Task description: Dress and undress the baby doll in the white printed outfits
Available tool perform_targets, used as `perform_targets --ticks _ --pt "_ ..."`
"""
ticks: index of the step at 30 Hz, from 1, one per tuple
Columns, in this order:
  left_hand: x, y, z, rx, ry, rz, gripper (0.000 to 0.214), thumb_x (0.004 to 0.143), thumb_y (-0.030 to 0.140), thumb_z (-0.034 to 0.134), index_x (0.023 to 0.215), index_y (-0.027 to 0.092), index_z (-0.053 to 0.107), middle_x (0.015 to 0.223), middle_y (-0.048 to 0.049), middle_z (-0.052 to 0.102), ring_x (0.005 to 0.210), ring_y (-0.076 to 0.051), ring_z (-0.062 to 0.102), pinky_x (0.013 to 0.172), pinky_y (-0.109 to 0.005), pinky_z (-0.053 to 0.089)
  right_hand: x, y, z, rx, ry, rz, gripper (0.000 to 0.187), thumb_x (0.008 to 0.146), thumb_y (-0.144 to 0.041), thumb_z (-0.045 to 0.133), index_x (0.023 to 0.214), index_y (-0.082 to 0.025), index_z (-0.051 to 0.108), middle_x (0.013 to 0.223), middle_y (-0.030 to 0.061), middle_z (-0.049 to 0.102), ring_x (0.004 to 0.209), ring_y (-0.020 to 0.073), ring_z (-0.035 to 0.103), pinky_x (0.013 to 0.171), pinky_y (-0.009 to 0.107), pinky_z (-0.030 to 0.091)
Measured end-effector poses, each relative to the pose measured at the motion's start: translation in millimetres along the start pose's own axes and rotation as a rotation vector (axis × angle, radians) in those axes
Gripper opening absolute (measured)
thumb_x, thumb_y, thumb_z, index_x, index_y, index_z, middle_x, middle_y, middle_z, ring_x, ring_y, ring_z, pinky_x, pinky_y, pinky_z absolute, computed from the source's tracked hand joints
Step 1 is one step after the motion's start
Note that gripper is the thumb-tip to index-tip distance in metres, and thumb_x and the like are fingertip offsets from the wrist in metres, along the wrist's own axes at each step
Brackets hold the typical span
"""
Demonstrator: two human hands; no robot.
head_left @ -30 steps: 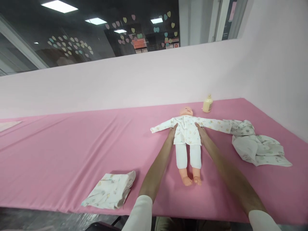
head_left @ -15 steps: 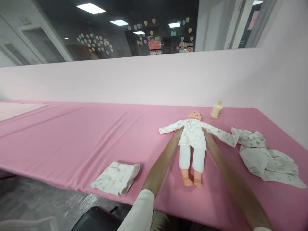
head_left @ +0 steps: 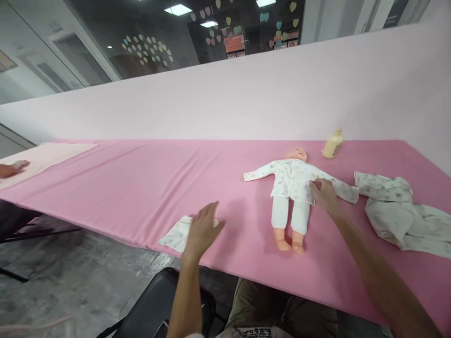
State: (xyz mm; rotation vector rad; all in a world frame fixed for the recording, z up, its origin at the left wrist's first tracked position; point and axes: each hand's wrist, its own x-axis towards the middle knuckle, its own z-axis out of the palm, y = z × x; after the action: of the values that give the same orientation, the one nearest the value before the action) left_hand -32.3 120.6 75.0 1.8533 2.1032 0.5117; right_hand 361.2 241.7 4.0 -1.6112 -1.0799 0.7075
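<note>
A baby doll (head_left: 297, 153) lies face up on the pink-covered table, its bare feet toward me. It wears a white printed shirt (head_left: 291, 176) with the long sleeves spread wide, and white trousers (head_left: 280, 211). My right hand (head_left: 323, 193) is closed on the shirt's lower edge, at the doll's side on the right. My left hand (head_left: 202, 230) is open, fingers apart, over a folded printed cloth (head_left: 175, 237) near the front edge. It partly hides that cloth, and I cannot tell whether they touch.
A yellowish pump bottle (head_left: 333, 143) stands behind the doll by the wall. Crumpled printed cloth (head_left: 398, 211) lies to the right. The pink table cover (head_left: 148, 173) reaches far left, to a pale mat (head_left: 59, 155). A black chair (head_left: 158, 305) is below the front edge.
My left hand has left the doll's side and moved left and toward me, over the folded cloth. My right hand has closed on the shirt's edge. The view has tilted and turned left.
</note>
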Motion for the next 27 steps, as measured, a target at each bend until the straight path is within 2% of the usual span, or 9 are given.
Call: perform_targets --ticks 2,4,8,11,15,17,21,23,27 --pt "-25 -27 -1.3 0.311 0.037 -0.194 0.055 0.084 0.036 0.055 0.136 0.020 0.047 0.149 -0.0171 0.042 0.137 -0.039 0.036 0.105 -0.058 0.033 -11 -14 1 -0.199 0.021 -0.173 0.031 0.080 -0.035 0.061 0.106 -0.018 0.062 0.122 0.0146 0.057 0.107 0.0270 0.058 0.104 0.045 0.041" --pt "-39 -48 3.9 0.426 -0.066 -0.199 0.042 0.089 0.036 0.048 0.126 0.019 0.053 0.136 -0.0183 0.054 0.125 -0.037 0.048 0.094 -0.052 0.043 -24 -29 4 -0.274 0.013 -0.287 0.035 0.083 -0.035 0.056 0.114 -0.018 0.060 0.124 0.0151 0.054 0.105 0.0274 0.058 0.101 0.046 0.042" --pt "-39 -61 1.5 0.287 -0.001 -0.174 0.033 0.092 0.028 0.035 0.113 0.017 0.057 0.110 -0.0155 0.067 0.104 -0.031 0.061 0.084 -0.040 0.046 -57 -62 10 -0.212 -0.002 -0.432 0.038 0.086 -0.034 0.055 0.121 -0.022 0.056 0.124 0.0130 0.054 0.114 0.0294 0.054 0.101 0.048 0.041" --pt "-29 -36 -10.9 -0.093 0.119 -0.206 0.032 0.090 0.037 0.039 0.109 0.019 0.058 0.098 -0.0100 0.070 0.095 -0.028 0.065 0.079 -0.035 0.048 -94 -93 12 -0.127 -0.105 -0.509 0.029 0.086 -0.035 0.057 0.113 -0.025 0.061 0.116 0.0099 0.059 0.115 0.0297 0.054 0.103 0.048 0.040" --pt "-26 30 -9.3 -0.498 0.231 -0.074 0.039 0.088 0.047 0.049 0.111 0.018 0.057 0.105 -0.0083 0.068 0.097 -0.024 0.065 0.078 -0.030 0.051 -154 -124 17 -0.080 -0.522 -0.520 0.030 0.080 -0.043 0.066 0.110 -0.038 0.066 0.110 0.0038 0.066 0.104 0.0287 0.061 0.093 0.049 0.049" --pt "-31 61 -0.7 -0.600 0.210 -0.007 0.039 0.088 0.044 0.051 0.116 0.018 0.054 0.107 -0.0076 0.067 0.096 -0.022 0.065 0.079 -0.029 0.051 -177 -130 22 -0.054 -0.600 -0.559 0.031 0.079 -0.045 0.067 0.109 -0.045 0.066 0.109 0.0008 0.067 0.101 0.0271 0.063 0.089 0.048 0.052" --pt "-42 92 12.2 -0.772 0.110 0.049 0.048 0.087 0.043 0.055 0.130 0.023 0.046 0.114 -0.0075 0.063 0.099 -0.021 0.064 0.081 -0.029 0.053 -192 -128 21 -0.010 -0.554 -0.577 0.020 0.083 -0.028 0.056 0.087 -0.040 0.071 0.085 0.0004 0.069 0.084 0.0242 0.065 0.082 0.042 0.052" --pt "-46 92 13.1 -0.811 0.059 0.022 0.058 0.085 0.046 0.058 0.137 0.025 0.041 0.116 -0.0087 0.061 0.100 -0.022 0.063 0.079 -0.030 0.054 -186 -126 8 0.022 -0.511 -0.485 0.019 0.084 -0.024 0.053 0.082 -0.033 0.069 0.078 0.0007 0.067 0.074 0.0219 0.063 0.071 0.038 0.051" --pt "-45 82 11.9 -0.741 0.095 -0.055 0.077 0.084 0.054 0.060 0.149 0.032 0.026 0.128 -0.0103 0.051 0.120 -0.027 0.054 0.087 -0.034 0.053 -165 -136 -31 0.070 -0.375 -0.305 0.018 0.091 -0.037 0.052 0.090 -0.024 0.064 0.078 0.0005 0.064 0.070 0.0169 0.058 0.062 0.029 0.045"
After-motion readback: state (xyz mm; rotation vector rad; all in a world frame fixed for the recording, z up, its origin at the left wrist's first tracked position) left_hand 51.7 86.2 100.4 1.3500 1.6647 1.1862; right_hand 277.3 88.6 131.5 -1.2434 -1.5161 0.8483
